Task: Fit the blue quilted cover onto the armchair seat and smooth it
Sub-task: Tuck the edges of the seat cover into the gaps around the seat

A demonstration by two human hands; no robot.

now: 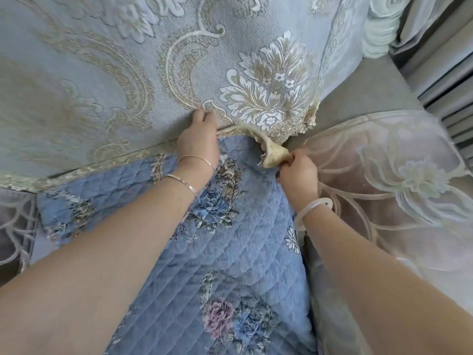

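Observation:
The blue quilted cover (230, 252) with woven flowers lies over the armchair seat, running from the bottom of the view up to the backrest. My left hand (199, 139) presses its fingers into the crease where the seat meets the backrest cover (115, 85), a pale blue damask with cream scrolls. My right hand (297, 172) is closed on a cream lace trim corner (273, 155) at the cover's far right corner and lifts it off the seat.
A sheer lace cloth with large flowers (396, 180) drapes the right armrest. Similar lace (15, 226) hangs at the left. Grey upholstery (358, 98) shows behind the right armrest, with curtains (440, 47) at the top right.

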